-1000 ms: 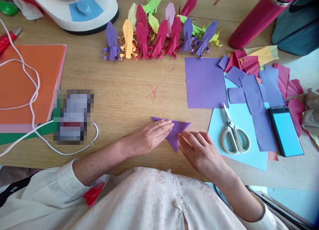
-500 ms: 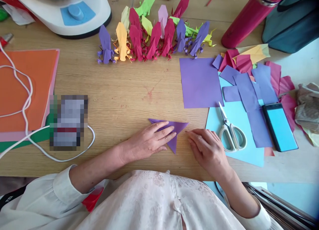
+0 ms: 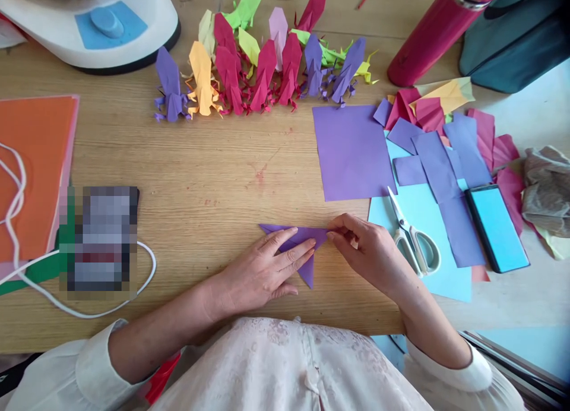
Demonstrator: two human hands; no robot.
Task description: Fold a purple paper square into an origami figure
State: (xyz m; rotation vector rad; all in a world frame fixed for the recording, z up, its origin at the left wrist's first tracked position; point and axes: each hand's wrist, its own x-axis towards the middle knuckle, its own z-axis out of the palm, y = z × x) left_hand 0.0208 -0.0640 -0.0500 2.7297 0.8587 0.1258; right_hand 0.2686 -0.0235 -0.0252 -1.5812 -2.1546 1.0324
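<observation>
Folded paper [image 3: 307, 233] lies on the table [image 3: 200, 179] near the front edge, between the two hands. It looks very light and thin, crisp enough to hold a crease but easily bent or torn, and apt to slide on the wood if not pressed down. Its left corner pokes out bare past the fingers; the broad middle suits a flat press, while the sharp corners call for a light pinch at the tip. The left hand [image 3: 260, 274] lies palm down, spread fingers across the paper's middle, its grip wide open: it presses rather than clasps. The right hand [image 3: 369, 244] has its grip closed to a pinch, thumb and forefinger meeting at the paper's right corner. Just beside that hand, to the right, are the scissors [image 3: 403, 223], partly hidden; whether they touch I cannot tell.
</observation>
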